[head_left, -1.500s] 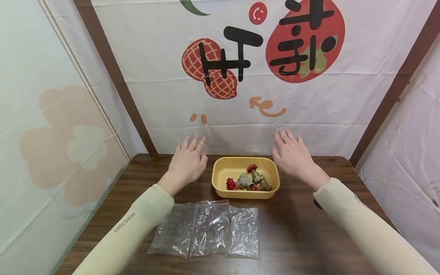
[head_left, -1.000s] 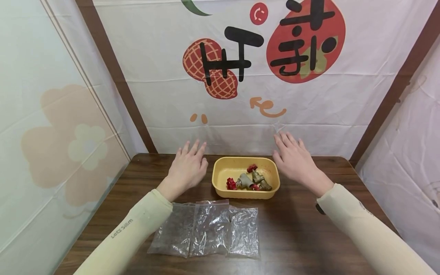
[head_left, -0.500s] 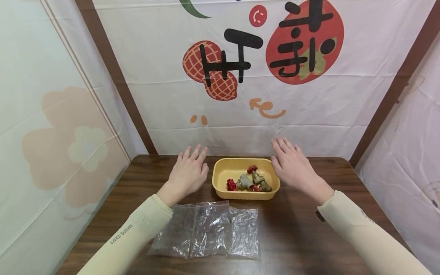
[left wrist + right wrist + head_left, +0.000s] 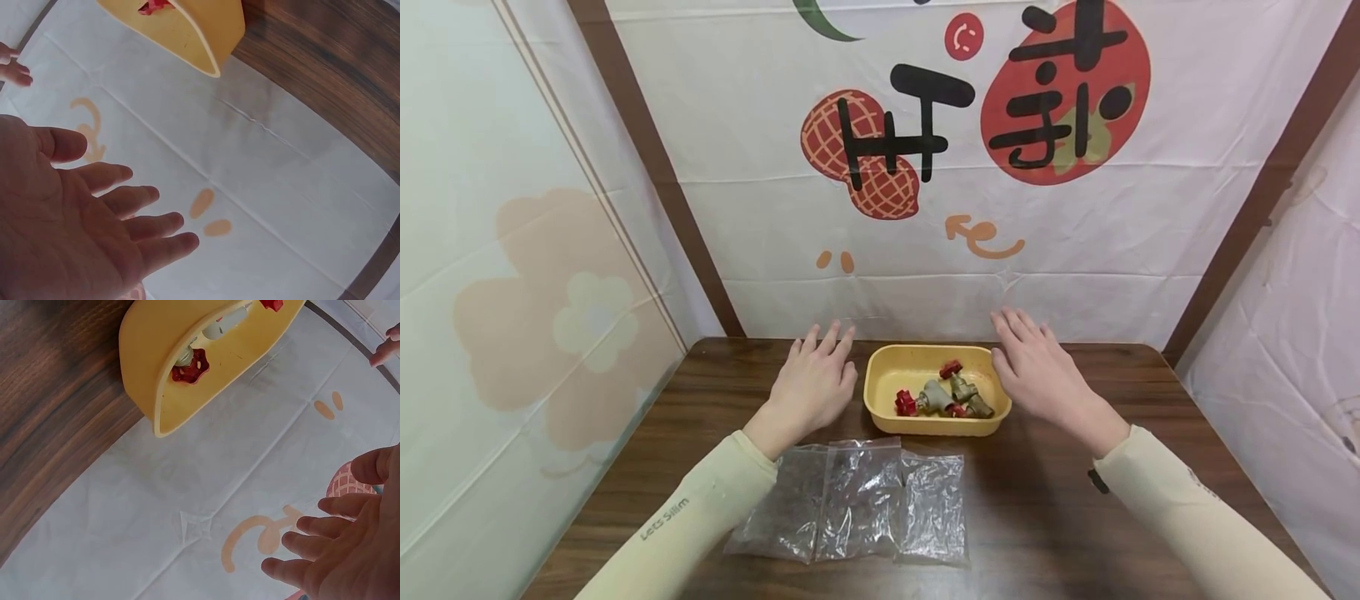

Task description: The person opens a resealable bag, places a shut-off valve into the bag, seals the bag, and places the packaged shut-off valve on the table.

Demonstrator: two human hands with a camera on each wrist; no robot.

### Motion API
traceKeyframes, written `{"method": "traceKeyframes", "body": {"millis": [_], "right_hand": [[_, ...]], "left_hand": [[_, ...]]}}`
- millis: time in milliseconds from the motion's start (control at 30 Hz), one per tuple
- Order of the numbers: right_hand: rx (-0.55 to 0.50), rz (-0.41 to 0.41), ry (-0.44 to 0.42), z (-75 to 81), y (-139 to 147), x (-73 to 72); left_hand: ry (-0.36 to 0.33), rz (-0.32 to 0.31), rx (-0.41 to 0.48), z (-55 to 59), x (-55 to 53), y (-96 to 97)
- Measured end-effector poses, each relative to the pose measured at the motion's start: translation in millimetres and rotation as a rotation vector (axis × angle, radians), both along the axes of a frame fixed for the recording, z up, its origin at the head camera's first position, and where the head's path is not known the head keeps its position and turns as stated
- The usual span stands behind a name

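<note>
My left hand (image 4: 811, 382) hovers with fingers spread to the left of a yellow plastic tub (image 4: 936, 426), holding nothing. On the tub's other side my right hand (image 4: 1039, 371) is held out, palm down, its fingers straight and its thumb near the rim. Inside the tub lie a grey valve (image 4: 936, 397) with a red handwheel (image 4: 906, 403) and brass-coloured valve pieces (image 4: 962, 387), with more red wheels among them. Both wrist views show an empty palm: the left palm (image 4: 69, 231) and the right palm (image 4: 356, 550), each with fingers extended.
Three clear plastic bags, left (image 4: 786, 508), middle (image 4: 859, 500) and right (image 4: 934, 508), lie flat side by side in front of the tub on the brown wooden table (image 4: 1037, 533). A printed white cloth (image 4: 760, 208) hangs behind the table's far edge.
Both hands have sunk slightly in the head view, down from higher against the cloth. The tub, valves and bags have stayed where they were.
</note>
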State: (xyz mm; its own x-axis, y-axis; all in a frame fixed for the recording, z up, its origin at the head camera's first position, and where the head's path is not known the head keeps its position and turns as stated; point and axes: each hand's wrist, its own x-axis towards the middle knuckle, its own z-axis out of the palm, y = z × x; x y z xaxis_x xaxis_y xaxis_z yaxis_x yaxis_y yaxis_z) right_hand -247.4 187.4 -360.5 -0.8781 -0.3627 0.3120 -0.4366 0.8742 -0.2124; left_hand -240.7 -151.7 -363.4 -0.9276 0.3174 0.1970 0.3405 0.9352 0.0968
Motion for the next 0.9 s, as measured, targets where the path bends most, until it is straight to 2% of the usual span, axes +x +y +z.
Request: {"method": "traceKeyframes", "body": {"millis": [300,467,567,767,900], "right_hand": [[-0.043,0.045,-0.052,-3.1,-6.0,9.9],[-0.084,0.082,-0.018,-5.9,-11.0,15.0],[-0.114,0.095,-0.020,-9.3,-14.9,18.0],[-0.241,0.125,-0.129,-13.3,-25.1,25.7],[-0.277,0.171,-0.087,-16.6,-30.9,27.9]], "left_hand": [[0.005,-0.031,0.012,-3.2,6.6,3.6],[-0.002,-0.024,0.016,-8.6,7.7,5.3],[0.028,-0.033,0.021,-12.5,8.1,6.4],[0.117,-0.083,0.015,-18.7,11.6,9.3],[0.129,-0.097,0.019,-20.7,13.8,11.9]]}}
